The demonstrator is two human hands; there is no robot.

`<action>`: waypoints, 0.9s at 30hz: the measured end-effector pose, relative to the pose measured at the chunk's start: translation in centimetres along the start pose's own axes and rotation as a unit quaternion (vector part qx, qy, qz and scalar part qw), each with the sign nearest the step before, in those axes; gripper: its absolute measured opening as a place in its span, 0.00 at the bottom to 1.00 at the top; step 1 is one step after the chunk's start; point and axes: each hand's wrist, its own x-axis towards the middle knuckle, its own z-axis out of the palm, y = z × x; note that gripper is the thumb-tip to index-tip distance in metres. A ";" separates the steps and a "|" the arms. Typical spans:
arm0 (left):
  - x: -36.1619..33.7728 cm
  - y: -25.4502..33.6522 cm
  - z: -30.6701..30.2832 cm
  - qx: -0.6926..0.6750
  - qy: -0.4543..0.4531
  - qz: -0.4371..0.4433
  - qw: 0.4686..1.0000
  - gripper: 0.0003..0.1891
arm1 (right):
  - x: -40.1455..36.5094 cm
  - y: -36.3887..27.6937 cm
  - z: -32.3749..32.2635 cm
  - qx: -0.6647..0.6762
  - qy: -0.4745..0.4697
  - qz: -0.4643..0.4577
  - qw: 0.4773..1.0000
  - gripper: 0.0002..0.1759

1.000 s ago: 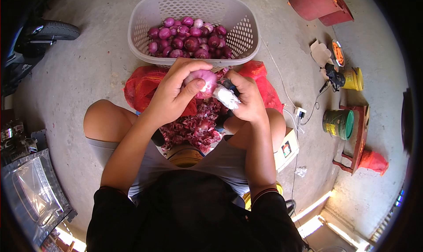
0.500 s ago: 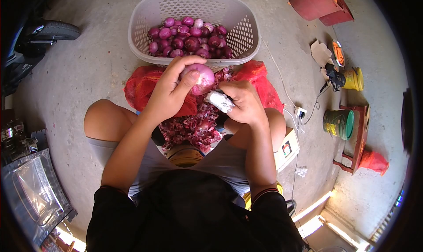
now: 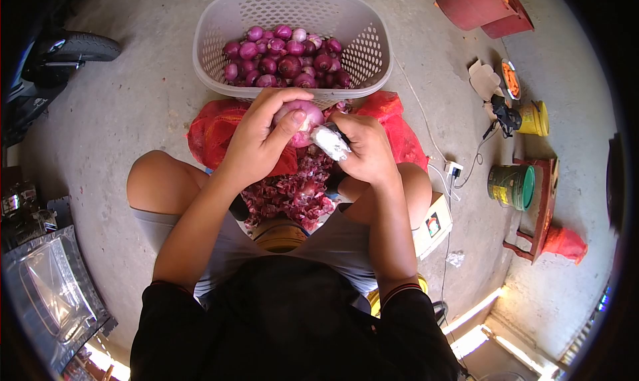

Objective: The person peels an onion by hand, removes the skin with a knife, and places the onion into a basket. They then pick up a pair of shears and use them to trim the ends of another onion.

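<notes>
While the left hand (image 3: 256,144) clasps the onion (image 3: 304,122) and the right hand (image 3: 366,151) clenches the knife (image 3: 331,142), a slip could cut the thumb (image 3: 290,122).

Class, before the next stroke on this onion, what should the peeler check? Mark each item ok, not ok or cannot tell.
1. Onion gripped in the left hand: ok.
2. Right hand closed on the white-wrapped tool: ok.
3. Tool's edge clear of the left fingers: cannot tell, no blade shows.
4. Basket stands just ahead of the hands: ok.
5. Peelings lie below the hands, between the knees: ok.
</notes>
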 end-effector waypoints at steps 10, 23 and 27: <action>0.0 -0.2 -0.2 0.004 0.013 -0.033 0.999 0.12 | -0.3 0.2 -0.2 -0.006 -0.031 -0.064 0.997 0.07; -0.1 0.0 0.2 0.063 0.024 -0.015 0.998 0.13 | 0.0 -0.1 0.4 -0.047 0.028 0.007 0.998 0.14; -0.2 0.1 0.1 0.069 0.025 -0.028 0.997 0.13 | 0.1 0.0 0.5 -0.063 -0.010 0.011 0.998 0.12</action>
